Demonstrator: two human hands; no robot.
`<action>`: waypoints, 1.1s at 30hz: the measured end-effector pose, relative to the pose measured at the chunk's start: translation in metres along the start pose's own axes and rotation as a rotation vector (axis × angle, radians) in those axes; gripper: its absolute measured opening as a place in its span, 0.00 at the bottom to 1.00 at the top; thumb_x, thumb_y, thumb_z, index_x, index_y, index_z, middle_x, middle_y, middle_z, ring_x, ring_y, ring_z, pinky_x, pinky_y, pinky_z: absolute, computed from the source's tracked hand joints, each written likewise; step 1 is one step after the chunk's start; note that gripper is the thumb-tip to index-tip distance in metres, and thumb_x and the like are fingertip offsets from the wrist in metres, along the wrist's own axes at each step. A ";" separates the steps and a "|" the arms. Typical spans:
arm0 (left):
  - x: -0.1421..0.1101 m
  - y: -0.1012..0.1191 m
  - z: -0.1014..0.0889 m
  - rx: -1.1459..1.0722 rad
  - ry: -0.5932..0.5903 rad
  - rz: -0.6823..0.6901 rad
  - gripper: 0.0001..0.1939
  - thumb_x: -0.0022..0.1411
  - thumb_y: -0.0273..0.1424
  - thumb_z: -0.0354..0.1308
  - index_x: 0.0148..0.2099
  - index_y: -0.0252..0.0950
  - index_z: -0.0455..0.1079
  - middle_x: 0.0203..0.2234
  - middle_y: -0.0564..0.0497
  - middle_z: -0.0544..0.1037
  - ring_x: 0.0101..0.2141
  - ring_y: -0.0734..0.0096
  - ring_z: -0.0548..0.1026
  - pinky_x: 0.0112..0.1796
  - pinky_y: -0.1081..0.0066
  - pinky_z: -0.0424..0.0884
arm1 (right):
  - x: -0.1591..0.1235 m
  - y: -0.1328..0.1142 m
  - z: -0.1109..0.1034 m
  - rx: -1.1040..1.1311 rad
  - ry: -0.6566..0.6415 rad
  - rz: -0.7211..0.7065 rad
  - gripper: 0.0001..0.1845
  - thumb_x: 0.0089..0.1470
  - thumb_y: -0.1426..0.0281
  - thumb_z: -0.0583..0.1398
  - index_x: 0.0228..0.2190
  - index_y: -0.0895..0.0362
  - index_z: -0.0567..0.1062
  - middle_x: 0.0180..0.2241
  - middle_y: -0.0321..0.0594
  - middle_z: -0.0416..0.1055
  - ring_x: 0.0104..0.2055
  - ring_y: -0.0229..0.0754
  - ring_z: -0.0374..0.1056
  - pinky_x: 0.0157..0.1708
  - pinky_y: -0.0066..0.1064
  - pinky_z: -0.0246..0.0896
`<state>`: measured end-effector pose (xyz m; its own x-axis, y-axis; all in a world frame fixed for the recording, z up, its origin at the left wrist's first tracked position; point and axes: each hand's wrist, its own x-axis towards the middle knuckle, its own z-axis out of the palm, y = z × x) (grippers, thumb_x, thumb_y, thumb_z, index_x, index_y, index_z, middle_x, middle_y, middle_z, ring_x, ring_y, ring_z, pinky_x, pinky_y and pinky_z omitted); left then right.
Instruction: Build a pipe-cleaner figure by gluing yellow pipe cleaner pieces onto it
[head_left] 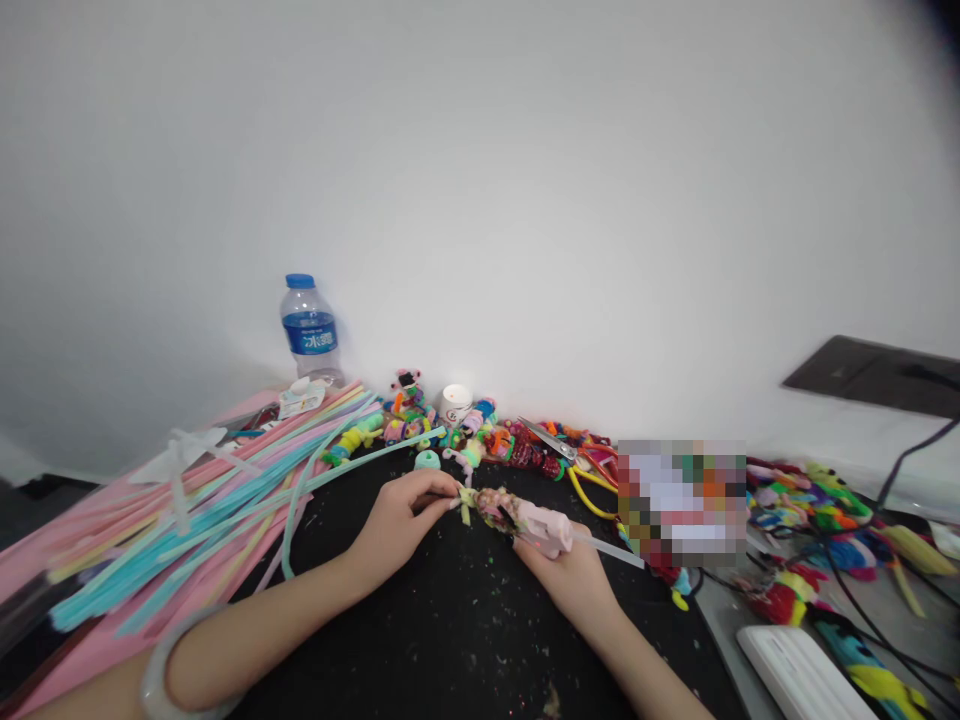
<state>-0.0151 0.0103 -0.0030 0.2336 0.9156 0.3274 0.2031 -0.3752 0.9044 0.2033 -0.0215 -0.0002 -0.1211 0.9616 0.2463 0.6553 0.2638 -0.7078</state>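
Observation:
My left hand (416, 505) pinches a small yellow-green fuzzy piece (466, 500), which looks like bent pipe cleaner, between thumb and fingertips. A pale pink hot glue gun (546, 530) is in my right hand (566, 575), its fingers wrapped round the handle, mostly hidden under the body. Brownish, mottled residue covers the front of the gun, and its nozzle end points left, right beside the fuzzy piece; whether they touch I cannot tell. From the rear of the gun a translucent glue stick (611, 550) sticks out. Just beyond the left fingertips lies a mint-green ring-shaped piece (427, 460).
Pastel pipe cleaners (217, 530) spread over the left side. Behind stand a water bottle (309, 330) and a white paper cup (455, 402) among colourful fuzzy figures. Scissors (592, 480) with yellow and orange handles lie at centre right. Farther right are cables and a white device (802, 670).

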 end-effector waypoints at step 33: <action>0.006 -0.006 -0.003 -0.080 0.064 -0.118 0.03 0.53 0.29 0.57 0.33 0.36 0.70 0.33 0.50 0.76 0.36 0.66 0.74 0.39 0.67 0.71 | -0.003 -0.005 -0.014 -0.400 -0.016 0.035 0.05 0.50 0.69 0.54 0.31 0.55 0.69 0.29 0.37 0.70 0.29 0.43 0.67 0.25 0.28 0.53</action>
<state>-0.0175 0.0181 -0.0060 0.1514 0.9609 0.2319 0.1488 -0.2541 0.9557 0.2107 -0.0265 0.0123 -0.1029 0.9715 0.2137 0.8974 0.1833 -0.4012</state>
